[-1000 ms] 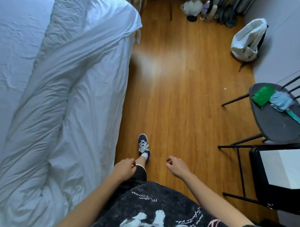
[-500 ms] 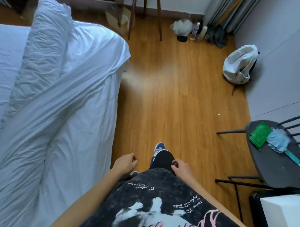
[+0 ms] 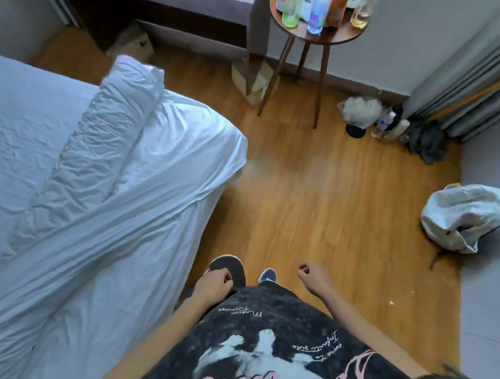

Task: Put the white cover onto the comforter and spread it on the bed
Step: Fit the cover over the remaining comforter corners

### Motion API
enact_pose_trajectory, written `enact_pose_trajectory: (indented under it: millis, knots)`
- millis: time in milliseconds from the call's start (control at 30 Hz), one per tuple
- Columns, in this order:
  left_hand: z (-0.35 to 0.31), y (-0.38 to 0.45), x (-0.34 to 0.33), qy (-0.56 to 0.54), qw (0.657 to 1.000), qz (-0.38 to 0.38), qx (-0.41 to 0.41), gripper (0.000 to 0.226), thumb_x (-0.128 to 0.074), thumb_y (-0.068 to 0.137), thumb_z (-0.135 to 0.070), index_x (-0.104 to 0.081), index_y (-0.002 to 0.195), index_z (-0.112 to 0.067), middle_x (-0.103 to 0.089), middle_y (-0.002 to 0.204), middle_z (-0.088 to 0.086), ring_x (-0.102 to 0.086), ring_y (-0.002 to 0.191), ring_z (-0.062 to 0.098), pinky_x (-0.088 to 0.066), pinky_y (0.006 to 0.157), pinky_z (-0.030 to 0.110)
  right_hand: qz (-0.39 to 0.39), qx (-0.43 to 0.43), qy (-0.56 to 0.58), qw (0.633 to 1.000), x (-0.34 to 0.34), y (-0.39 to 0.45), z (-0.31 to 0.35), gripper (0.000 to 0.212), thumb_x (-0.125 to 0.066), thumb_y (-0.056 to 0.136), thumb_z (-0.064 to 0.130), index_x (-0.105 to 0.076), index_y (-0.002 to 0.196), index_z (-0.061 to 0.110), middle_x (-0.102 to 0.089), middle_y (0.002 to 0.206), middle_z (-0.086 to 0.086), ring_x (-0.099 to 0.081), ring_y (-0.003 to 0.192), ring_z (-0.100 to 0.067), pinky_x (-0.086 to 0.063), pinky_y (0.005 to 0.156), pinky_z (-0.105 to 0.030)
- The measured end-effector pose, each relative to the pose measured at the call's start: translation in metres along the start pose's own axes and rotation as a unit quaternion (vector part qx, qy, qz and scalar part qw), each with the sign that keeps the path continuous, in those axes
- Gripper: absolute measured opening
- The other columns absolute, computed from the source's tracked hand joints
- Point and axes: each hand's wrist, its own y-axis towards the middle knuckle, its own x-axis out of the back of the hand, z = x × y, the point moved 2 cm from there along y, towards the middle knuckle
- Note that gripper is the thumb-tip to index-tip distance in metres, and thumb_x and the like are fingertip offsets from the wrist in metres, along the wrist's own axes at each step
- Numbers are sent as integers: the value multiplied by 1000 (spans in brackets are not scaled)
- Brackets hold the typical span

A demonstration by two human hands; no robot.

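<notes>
The white comforter (image 3: 100, 149) lies bunched in a long roll along the bed's right edge, quilted and wrinkled. The smooth white cover (image 3: 147, 198) drapes over the bed's corner and down its side toward the floor. The bed (image 3: 19, 118) fills the left of the view. My left hand (image 3: 214, 285) hangs by my hip beside the bed, fingers loosely curled, holding nothing. My right hand (image 3: 314, 276) hangs over the wooden floor, also loosely curled and holding nothing. Neither hand touches the bedding.
A round wooden side table (image 3: 317, 36) with several bottles stands at the far wall. A white bag (image 3: 465, 218) lies on the floor at right. Clutter and grey curtains (image 3: 461, 97) fill the far right corner. A cardboard box (image 3: 253, 81) sits under the table.
I have walked forward along the bed and the view has tilted up; the side table has come into sight and the chair has left it. Both hands still hang loose.
</notes>
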Motion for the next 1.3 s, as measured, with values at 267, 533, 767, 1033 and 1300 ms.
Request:
enact_pose_trajectory:
  millis: [267,533,767,1033,1300]
  knots:
    - [-77,169,109,-24,1000,14,-1,18,-49,95,-29,-63,105,-22,-68,109,0,-62,100,19,-49,84,32,35,21,-32,999,132,129,81,34,-45,98,30,-56,127,16,-60,127,-4,-58,106,-20,-45,85,-30]
    - [-134,348,308,-68,997,-46,3,9,-48,93,-22,-57,89,-23,-67,96,-3,-58,87,19,-44,74,30,38,55,-127,990,270,255,188,33,-48,99,30,-54,128,14,-63,125,-2,-61,109,-19,-50,89,-30]
    - [-144,431,418,-77,995,-58,39,18,-44,94,-22,-61,96,-19,-66,93,-4,-58,86,19,-43,71,31,22,95,-160,982,379,363,305,33,-49,97,30,-55,127,18,-65,122,3,-58,111,-18,-42,83,-26]
    - [-129,502,460,-323,906,-104,252,13,-47,95,-24,-59,92,-19,-66,99,-1,-59,94,21,-43,78,31,120,186,-315,923,481,520,457,35,-52,95,33,-55,127,19,-64,124,0,-59,112,-21,-45,90,-28]
    - [-145,514,498,-520,721,-215,405,23,-46,98,-30,-62,101,-13,-66,105,5,-60,98,26,-45,84,36,150,334,-498,787,513,584,656,31,-47,94,29,-59,120,19,-65,122,-5,-59,112,-28,-45,90,-32]
